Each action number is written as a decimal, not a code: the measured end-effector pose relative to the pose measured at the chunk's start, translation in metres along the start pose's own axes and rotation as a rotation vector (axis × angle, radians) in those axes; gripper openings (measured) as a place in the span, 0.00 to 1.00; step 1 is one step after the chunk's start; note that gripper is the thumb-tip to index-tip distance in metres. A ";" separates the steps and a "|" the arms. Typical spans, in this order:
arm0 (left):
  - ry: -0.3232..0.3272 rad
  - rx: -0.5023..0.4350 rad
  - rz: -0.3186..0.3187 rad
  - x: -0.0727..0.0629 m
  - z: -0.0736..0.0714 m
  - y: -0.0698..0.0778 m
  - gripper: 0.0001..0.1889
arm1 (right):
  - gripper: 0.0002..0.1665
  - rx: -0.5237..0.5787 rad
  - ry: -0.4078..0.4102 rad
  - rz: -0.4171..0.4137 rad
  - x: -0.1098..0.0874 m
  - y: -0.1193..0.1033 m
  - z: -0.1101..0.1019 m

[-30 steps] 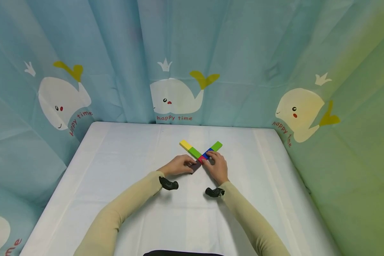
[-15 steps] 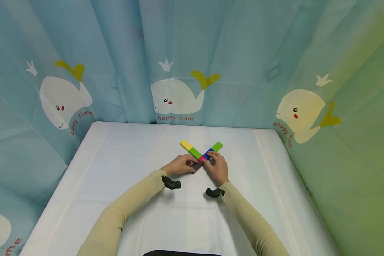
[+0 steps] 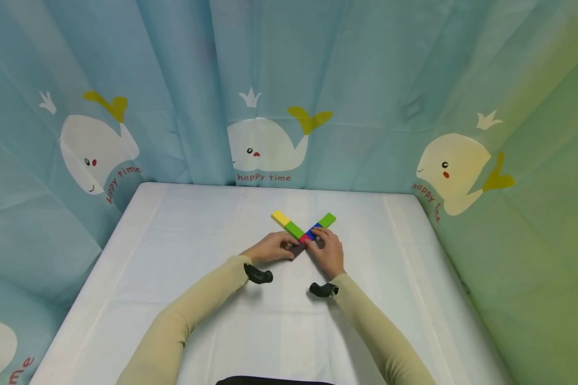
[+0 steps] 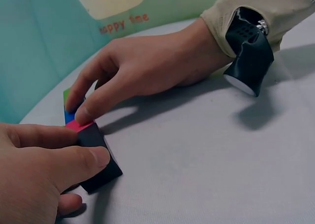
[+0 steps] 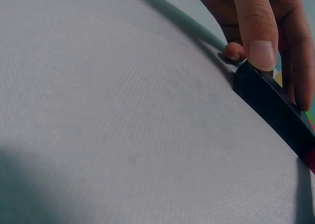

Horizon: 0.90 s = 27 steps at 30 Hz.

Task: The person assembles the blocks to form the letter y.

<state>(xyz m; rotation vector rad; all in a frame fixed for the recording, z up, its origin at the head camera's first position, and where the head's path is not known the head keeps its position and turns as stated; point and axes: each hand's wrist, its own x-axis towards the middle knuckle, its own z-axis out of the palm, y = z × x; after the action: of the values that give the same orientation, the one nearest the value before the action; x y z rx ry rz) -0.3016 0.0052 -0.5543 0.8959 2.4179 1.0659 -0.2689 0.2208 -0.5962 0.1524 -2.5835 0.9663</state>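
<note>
Colored blocks lie end to end in a V-like shape on the white tabletop. The left arm has a yellow block and a green block. Along the other arm run a second green block, a blue block, a red block and a black block. My left hand holds the black block, its thumb on top near the outer end and its index finger by the red joint. My right hand has its thumb on the red block and a fingertip at the blue one, bracing the row.
A white cloth covers the table. Blue-green curtains with whale prints stand along the back and sides. Black wrist cameras hang under both sleeves. A dark edge shows at the bottom center.
My left hand has shifted slightly right with the black block, toward the red one, and then stayed there. The right hand has hardly moved.
</note>
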 end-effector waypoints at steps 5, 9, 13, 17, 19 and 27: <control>-0.001 0.008 -0.005 0.002 0.001 -0.002 0.20 | 0.24 -0.005 -0.001 0.001 0.000 0.000 0.000; 0.000 0.012 -0.007 0.003 0.002 -0.005 0.20 | 0.24 0.001 0.002 0.002 0.000 -0.001 -0.001; -0.001 0.000 -0.014 0.002 0.001 -0.004 0.20 | 0.24 -0.003 0.000 0.004 -0.001 -0.001 0.000; -0.002 -0.011 -0.012 0.001 0.001 -0.004 0.20 | 0.24 0.000 -0.003 0.007 -0.001 -0.001 0.000; -0.002 -0.011 -0.012 0.001 0.001 -0.004 0.20 | 0.24 0.001 -0.005 0.006 -0.001 -0.001 0.000; -0.003 -0.018 -0.014 0.003 0.001 -0.005 0.20 | 0.24 0.007 -0.015 0.022 0.000 -0.002 -0.001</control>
<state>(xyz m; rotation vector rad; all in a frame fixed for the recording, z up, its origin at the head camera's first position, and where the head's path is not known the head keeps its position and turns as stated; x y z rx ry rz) -0.3050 0.0049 -0.5593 0.8734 2.4049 1.0785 -0.2677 0.2199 -0.5941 0.1343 -2.6008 0.9850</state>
